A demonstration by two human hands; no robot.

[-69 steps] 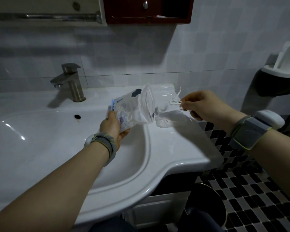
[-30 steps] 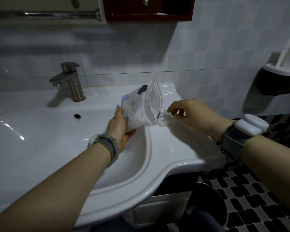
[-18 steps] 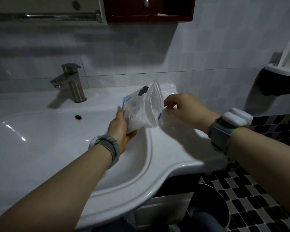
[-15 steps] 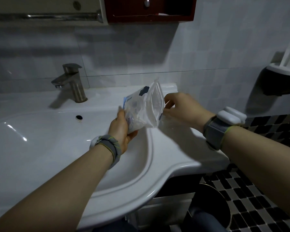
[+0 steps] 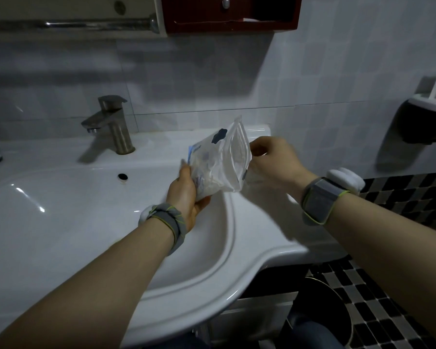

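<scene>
My left hand grips the bottom of a clear plastic zip bag with blue print and white contents, holding it tilted above the right side of the white sink. The bag's open mouth faces right. My right hand is at that mouth with its fingers curled, pinching the bag's edge. A small clear plastic piece lies on the sink counter, partly hidden under my right hand. Both wrists wear grey bands.
A metal faucet stands at the back of the basin, above the overflow hole. A red wall cabinet and a towel bar hang above. A dark bin sits on the checkered floor, with a white wall holder at right.
My right hand held small white picks out to the right, lowered to the counter, then moved left to the bag's mouth. My left hand tilted the bag more upright.
</scene>
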